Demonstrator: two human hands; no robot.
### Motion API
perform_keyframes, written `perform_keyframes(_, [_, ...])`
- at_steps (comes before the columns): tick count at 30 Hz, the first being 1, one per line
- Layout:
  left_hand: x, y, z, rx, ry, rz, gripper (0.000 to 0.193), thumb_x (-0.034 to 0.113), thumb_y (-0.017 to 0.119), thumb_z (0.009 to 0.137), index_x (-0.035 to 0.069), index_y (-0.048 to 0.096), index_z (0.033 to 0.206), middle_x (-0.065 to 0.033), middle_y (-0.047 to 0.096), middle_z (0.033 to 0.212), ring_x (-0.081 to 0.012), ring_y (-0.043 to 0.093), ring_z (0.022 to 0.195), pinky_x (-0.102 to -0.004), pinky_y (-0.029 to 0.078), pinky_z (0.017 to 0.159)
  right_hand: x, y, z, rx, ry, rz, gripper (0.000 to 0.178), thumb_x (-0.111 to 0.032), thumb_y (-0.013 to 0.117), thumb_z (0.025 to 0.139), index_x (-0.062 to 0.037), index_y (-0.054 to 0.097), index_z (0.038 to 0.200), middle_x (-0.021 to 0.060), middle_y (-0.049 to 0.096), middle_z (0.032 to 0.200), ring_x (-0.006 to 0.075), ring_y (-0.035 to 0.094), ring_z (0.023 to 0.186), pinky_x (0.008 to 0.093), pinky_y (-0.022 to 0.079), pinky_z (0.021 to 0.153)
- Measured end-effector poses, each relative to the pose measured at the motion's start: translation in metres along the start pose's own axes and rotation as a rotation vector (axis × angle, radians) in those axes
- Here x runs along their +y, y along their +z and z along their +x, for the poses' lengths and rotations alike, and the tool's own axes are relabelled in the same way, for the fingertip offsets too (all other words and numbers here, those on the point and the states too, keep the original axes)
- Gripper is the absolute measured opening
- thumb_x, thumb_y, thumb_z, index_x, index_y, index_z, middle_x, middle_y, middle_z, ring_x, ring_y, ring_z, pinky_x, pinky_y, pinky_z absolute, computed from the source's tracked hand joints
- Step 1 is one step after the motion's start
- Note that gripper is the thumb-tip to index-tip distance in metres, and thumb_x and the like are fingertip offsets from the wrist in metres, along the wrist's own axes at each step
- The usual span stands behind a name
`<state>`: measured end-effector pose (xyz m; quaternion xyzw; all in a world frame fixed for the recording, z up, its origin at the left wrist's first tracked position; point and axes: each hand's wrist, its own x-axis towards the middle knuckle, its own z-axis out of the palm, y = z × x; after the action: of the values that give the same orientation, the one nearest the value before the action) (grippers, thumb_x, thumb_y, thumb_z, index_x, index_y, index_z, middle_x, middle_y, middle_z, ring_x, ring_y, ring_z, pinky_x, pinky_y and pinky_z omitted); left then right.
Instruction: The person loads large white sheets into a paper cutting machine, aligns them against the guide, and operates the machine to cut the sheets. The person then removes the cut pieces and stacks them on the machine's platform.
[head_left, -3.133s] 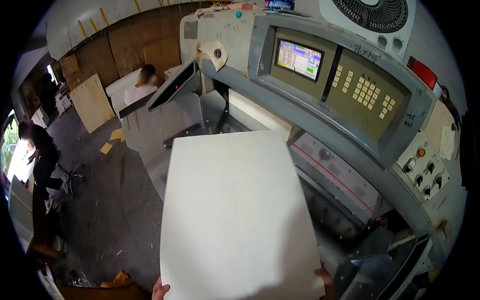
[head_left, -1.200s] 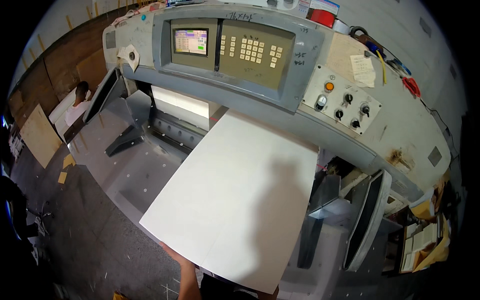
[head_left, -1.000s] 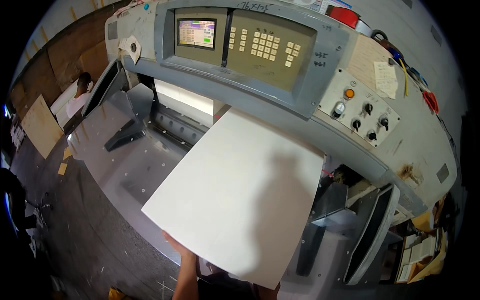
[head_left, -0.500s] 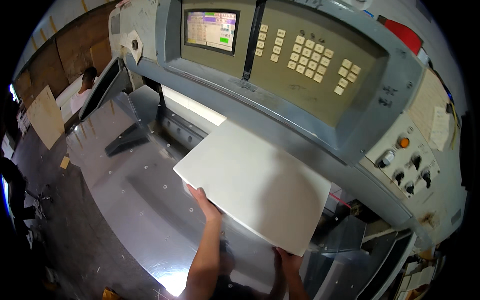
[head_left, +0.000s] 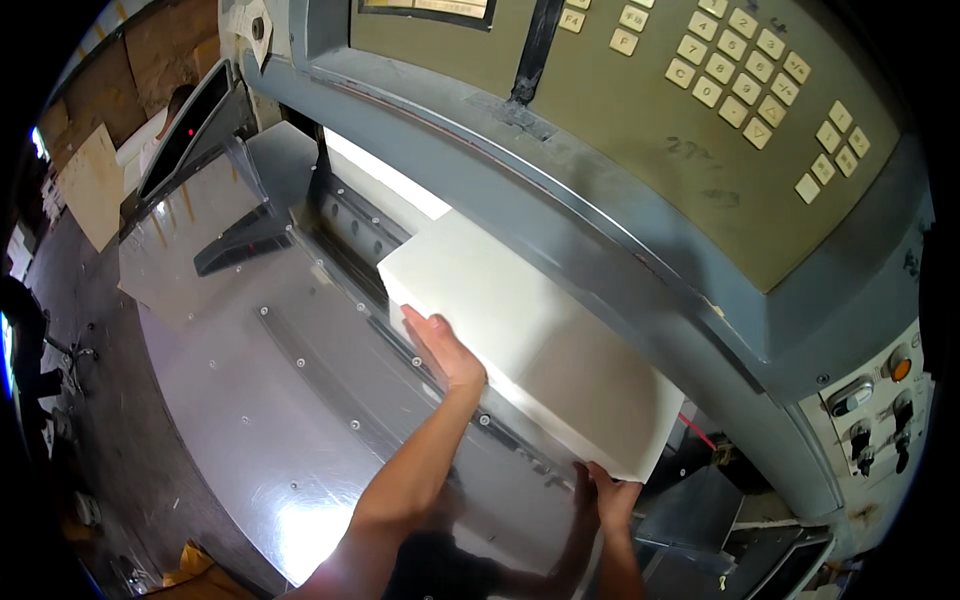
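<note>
A thick rectangular stack of smooth white paper or board (head_left: 540,330) lies on a shiny grey metal table (head_left: 230,400), its far side running beneath the overhang of a large grey-blue metal machine housing (head_left: 560,220). The stack sits just ahead of both bare hands, its long front face toward the person. The left hand (head_left: 445,352) is against that face near its left end, fingers extended rather than curled. The right hand (head_left: 613,495) touches the near right corner from below; its fingers are partly hidden, so whether they pinch the stack cannot be told. Just right of the stack, a thin red line of light (head_left: 697,430) shows. Above is an olive panel with cream square keys (head_left: 740,75); at far right, a pale plate of black knobs (head_left: 862,440) has one round orange button (head_left: 901,369).
</note>
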<state>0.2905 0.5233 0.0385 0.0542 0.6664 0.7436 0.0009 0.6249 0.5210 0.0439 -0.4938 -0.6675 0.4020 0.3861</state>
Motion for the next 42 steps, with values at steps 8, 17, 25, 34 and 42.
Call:
perform_keyframes(8, [0.014, 0.081, 0.012, -0.080, -0.119, 0.370, 0.075, 0.049, 0.028, 0.100, 0.000, 0.008, 0.154, -0.0243, 0.015, 0.158, -0.0376, 0.011, 0.148, -0.0444, 0.015, 0.120, 0.018, -0.009, 0.096, 0.037, -0.053, -0.018, 0.040, -0.005, 0.081, 0.076, 0.0052, 0.062, 0.110, 0.0103, 0.069, 0.102, 0.0195, 0.063, 0.093, 0.0318, 0.049, 0.086])
perform_keyframes(17, [-0.006, 0.173, 0.024, 0.031, 0.186, 0.266, 0.072, 0.035, 0.038, 0.099, -0.005, 0.010, 0.152, -0.0226, 0.013, 0.159, -0.0360, 0.009, 0.149, -0.0394, 0.009, 0.121, 0.069, -0.026, 0.194, -0.034, -0.222, -0.132, 0.045, -0.008, 0.077, 0.081, 0.0063, 0.056, 0.119, 0.0120, 0.063, 0.113, 0.0202, 0.058, 0.104, 0.0322, 0.045, 0.093])
perform_keyframes(25, [-0.019, 0.197, 0.035, 0.005, 0.005, 0.375, 0.091, 0.012, 0.060, 0.085, -0.009, 0.001, 0.151, -0.0238, 0.006, 0.159, -0.0347, 0.007, 0.149, -0.0353, 0.007, 0.122, 0.052, -0.013, 0.196, -0.038, -0.138, -0.073, 0.046, -0.010, 0.076, 0.082, 0.0063, 0.056, 0.120, 0.0129, 0.063, 0.115, 0.0225, 0.059, 0.105, 0.0333, 0.044, 0.095])
perform_keyframes(34, [-0.036, 0.161, 0.024, -0.316, 0.038, 0.320, 0.073, 0.025, 0.052, 0.094, -0.007, 0.017, 0.150, -0.0275, 0.012, 0.158, -0.0378, 0.014, 0.148, -0.0396, 0.015, 0.121, 0.048, -0.004, 0.176, -0.027, -0.065, 0.055, 0.050, -0.012, 0.075, 0.085, 0.0036, 0.051, 0.126, 0.0116, 0.062, 0.118, 0.0210, 0.057, 0.106, 0.0320, 0.043, 0.094])
perform_keyframes(42, [0.000, 0.180, -0.077, 0.125, 0.345, 0.048, 0.060, 0.020, 0.045, 0.099, -0.002, 0.022, 0.151, -0.0255, 0.023, 0.156, -0.0389, 0.023, 0.145, -0.0434, 0.022, 0.118, 0.055, -0.010, 0.179, -0.051, -0.080, -0.043, 0.045, -0.010, 0.072, 0.087, 0.0040, 0.052, 0.124, 0.0111, 0.062, 0.116, 0.0200, 0.057, 0.103, 0.0329, 0.044, 0.093])
